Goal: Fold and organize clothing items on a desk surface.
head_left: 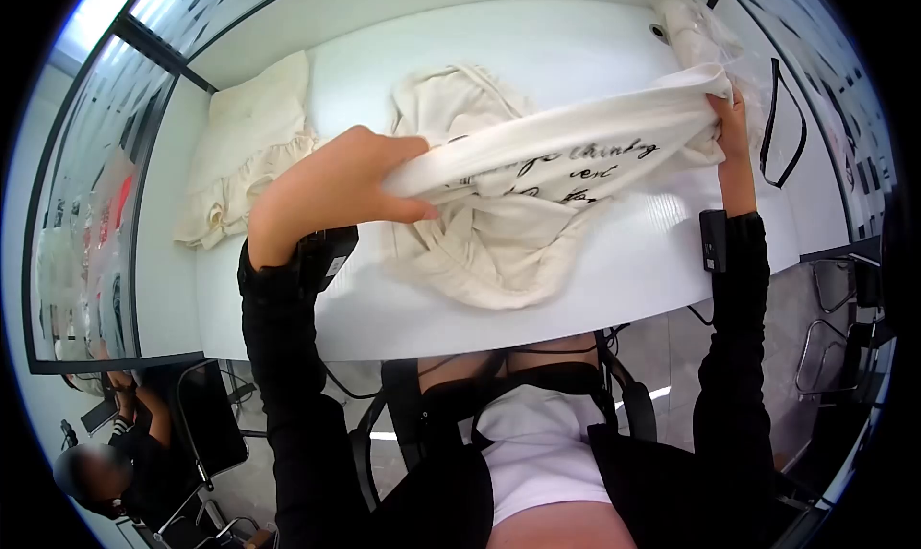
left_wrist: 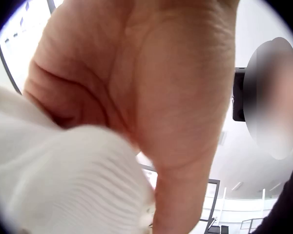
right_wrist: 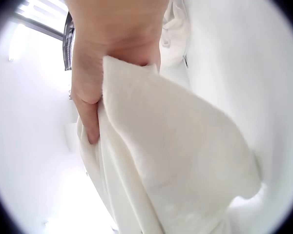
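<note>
Garment [head_left: 614,165] with black script stretches left to right above the counter [head_left: 384,328], its right end slightly farther from the body; left hand [head_left: 331,184] and right hand [head_left: 734,136] pinch opposite ends.

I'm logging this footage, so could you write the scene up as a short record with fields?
Surface: white table
Held item: cream garment with black script lettering
Left hand: grips garment's left part
Right hand: grips garment's right end
Between hands: garment stretched above bunched cream cloth
Table's left: ruffled cloth
Table's far right: pale bundle
</note>
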Action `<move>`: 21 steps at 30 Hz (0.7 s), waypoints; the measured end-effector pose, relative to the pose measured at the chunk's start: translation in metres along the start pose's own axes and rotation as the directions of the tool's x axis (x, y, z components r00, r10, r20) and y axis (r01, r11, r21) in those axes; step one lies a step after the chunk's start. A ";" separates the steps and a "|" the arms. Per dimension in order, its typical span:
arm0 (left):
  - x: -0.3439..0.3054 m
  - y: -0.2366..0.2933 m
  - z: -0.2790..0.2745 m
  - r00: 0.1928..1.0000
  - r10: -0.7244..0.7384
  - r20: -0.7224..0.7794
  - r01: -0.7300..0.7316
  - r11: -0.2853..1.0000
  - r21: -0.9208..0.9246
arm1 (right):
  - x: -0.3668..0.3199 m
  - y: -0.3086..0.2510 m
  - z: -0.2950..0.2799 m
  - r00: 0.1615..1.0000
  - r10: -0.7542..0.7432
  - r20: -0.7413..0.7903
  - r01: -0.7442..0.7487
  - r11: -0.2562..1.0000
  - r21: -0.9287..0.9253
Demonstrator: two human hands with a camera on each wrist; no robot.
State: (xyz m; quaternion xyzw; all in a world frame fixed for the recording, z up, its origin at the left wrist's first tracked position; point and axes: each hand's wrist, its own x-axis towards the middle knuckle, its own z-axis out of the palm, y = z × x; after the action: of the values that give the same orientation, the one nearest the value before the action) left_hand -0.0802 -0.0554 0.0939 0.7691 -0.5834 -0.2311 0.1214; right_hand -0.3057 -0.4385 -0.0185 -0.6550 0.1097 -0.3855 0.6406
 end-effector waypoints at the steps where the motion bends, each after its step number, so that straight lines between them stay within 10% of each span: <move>1: 0.000 -0.005 0.001 1.000 0.007 0.019 -0.008 0.999 0.035 | 0.001 0.001 -0.004 1.000 0.003 -0.030 -0.002 1.000 0.018; 6: -0.002 -0.007 -0.009 0.994 -0.073 0.085 0.081 0.992 -0.094 | 0.003 0.012 -0.011 0.994 0.071 -0.082 -0.059 0.989 0.137; 16: -0.002 0.008 -0.007 0.877 0.355 -0.324 -0.421 0.892 -0.164 | 0.001 0.003 0.019 0.957 0.278 -0.084 -0.266 0.955 0.131; 18: -0.016 0.016 -0.016 0.797 0.531 -0.288 -0.602 0.663 -0.445 | 0.002 0.005 0.018 0.955 0.280 -0.097 -0.266 0.955 0.135; 21: -0.016 0.021 -0.006 0.407 0.847 -0.341 -0.656 0.011 -0.755 | 0.000 0.004 0.022 0.958 0.252 -0.139 -0.239 0.965 0.105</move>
State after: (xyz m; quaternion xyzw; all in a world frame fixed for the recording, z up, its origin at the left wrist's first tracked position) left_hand -0.0982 -0.0464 0.1120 0.1493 -0.7282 -0.4450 0.4995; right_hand -0.2900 -0.4230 -0.0199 -0.5768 0.2216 -0.3557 0.7012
